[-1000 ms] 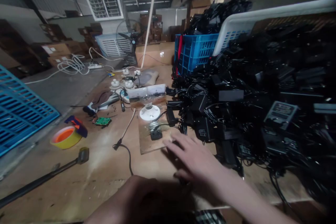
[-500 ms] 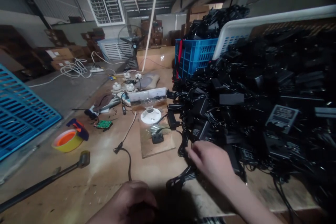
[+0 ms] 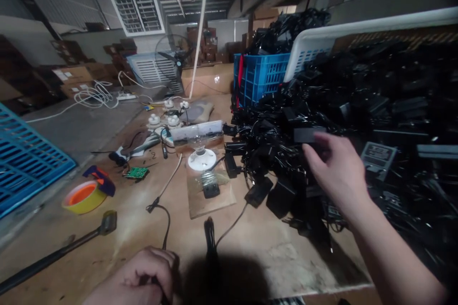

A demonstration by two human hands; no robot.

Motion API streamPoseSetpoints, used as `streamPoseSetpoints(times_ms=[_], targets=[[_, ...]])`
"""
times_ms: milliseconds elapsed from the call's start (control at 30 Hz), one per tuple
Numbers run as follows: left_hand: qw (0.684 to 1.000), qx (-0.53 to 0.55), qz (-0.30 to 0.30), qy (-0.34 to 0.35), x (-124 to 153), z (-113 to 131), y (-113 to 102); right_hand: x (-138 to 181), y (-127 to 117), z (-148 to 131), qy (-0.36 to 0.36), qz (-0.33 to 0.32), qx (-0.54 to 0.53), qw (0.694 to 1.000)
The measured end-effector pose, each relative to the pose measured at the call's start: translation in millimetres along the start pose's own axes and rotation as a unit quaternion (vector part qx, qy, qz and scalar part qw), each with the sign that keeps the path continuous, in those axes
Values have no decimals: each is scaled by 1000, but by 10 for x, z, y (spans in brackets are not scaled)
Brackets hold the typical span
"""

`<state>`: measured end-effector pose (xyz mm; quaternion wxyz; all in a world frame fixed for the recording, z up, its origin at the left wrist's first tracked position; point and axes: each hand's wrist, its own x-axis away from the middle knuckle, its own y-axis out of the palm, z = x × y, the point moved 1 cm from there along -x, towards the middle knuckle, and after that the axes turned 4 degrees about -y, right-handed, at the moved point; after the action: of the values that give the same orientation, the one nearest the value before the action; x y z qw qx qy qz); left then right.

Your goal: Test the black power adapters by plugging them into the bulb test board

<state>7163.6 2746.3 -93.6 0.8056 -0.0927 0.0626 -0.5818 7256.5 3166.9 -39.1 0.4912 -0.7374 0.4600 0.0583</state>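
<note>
My right hand (image 3: 336,171) reaches up into a big heap of black power adapters (image 3: 358,119), fingers curled against one adapter near the top; whether it grips it is unclear. My left hand (image 3: 143,279) rests low on the wooden table (image 3: 118,228), fingers closed around a thin black cable (image 3: 165,228). A bundled black cord (image 3: 209,238) lies just right of it, its wire running to an adapter (image 3: 258,191) at the heap's edge. A small board (image 3: 211,195) ahead carries a white lamp socket with a clear bulb (image 3: 201,155).
A yellow tape roll in an orange dispenser (image 3: 84,195), a green circuit board (image 3: 137,172) and a long hammer (image 3: 57,250) lie to the left. A blue crate (image 3: 259,76) and white basket (image 3: 343,28) stand behind the heap. A blue pallet (image 3: 25,162) stands at far left.
My right hand rose from the table in front of the board into the adapter heap on the right. A bundled cord and an adapter now lie exposed on the table. My left hand shifted left.
</note>
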Motion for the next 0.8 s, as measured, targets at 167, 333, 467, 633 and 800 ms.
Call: streamPoseSetpoints(times_ms=[167, 333, 467, 633, 800], targets=[[998, 49, -38, -6, -74, -148, -82, 651, 215, -192, -103, -215, 39, 970], [993, 91, -66, -31, -150, -338, -178, 924, 677, -471, -154, -283, 112, 940], [992, 97, -54, -59, -118, -474, -268, 821, 1069, -417, -88, -341, -3, 936], [988, 30, 98, -117, -170, -446, -207, 742, 1168, -366, -73, -334, -79, 937], [945, -269, 160, -95, -442, -407, 97, 956, 890, -441, -114, -352, -37, 928]])
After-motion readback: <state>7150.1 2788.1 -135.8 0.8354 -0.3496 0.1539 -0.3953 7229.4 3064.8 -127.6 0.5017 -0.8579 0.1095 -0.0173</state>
